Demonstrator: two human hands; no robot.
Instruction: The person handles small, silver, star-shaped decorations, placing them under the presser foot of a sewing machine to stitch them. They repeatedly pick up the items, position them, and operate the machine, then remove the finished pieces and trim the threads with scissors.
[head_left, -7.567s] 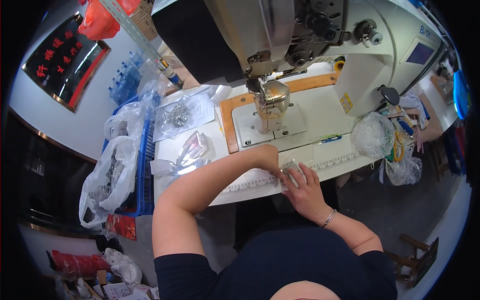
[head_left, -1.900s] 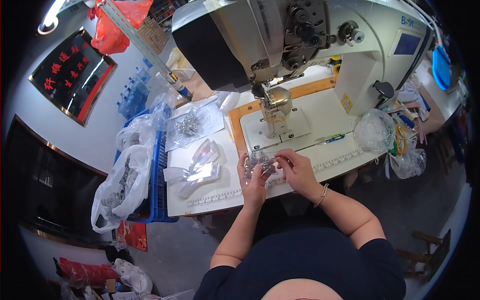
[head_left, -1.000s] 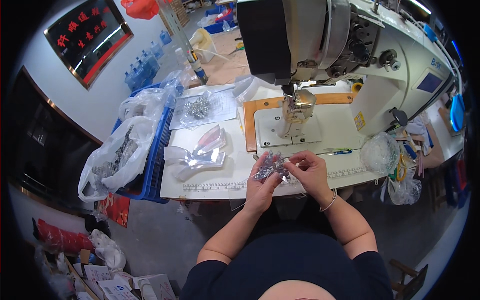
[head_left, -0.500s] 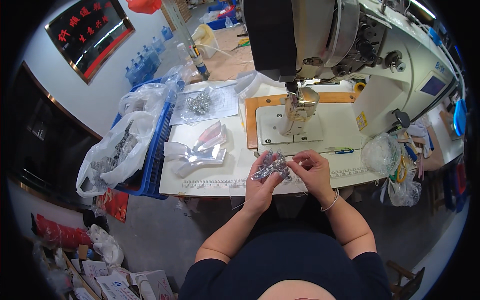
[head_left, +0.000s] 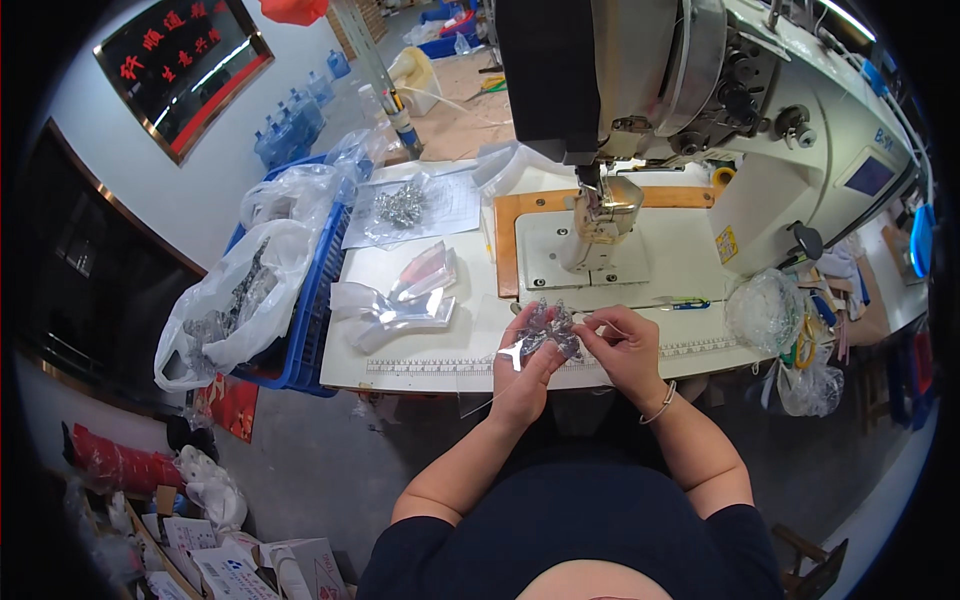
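A small shiny piece of clear greyish plastic [head_left: 546, 322], with several pointed lobes, is held over the table's front edge. My left hand [head_left: 522, 388] is closed round its lower left side, the thumb lying on top. At its right edge, the thumb and forefinger of my right hand [head_left: 628, 350] are pinched together on the piece; the exact grip is too small to make out. A thin pale strand [head_left: 481, 409] hangs below my left hand. Just beyond my hands stands the sewing machine's metal post [head_left: 592, 235], under the needle area.
A ruler strip [head_left: 440, 366] runs along the front edge. To the left lie clear plastic pieces [head_left: 400, 307], a bag of silvery bits [head_left: 400, 205] and a blue crate [head_left: 300, 350] with white bags. At the right are a pen-like tool [head_left: 690, 305], a clear bag [head_left: 765, 308] and yellow-handled scissors [head_left: 805, 340].
The plastic piece has tilted slightly, and a bright glare now shows on its left lobe. Both hands stay in nearly the same place, the right fingers shifting a little.
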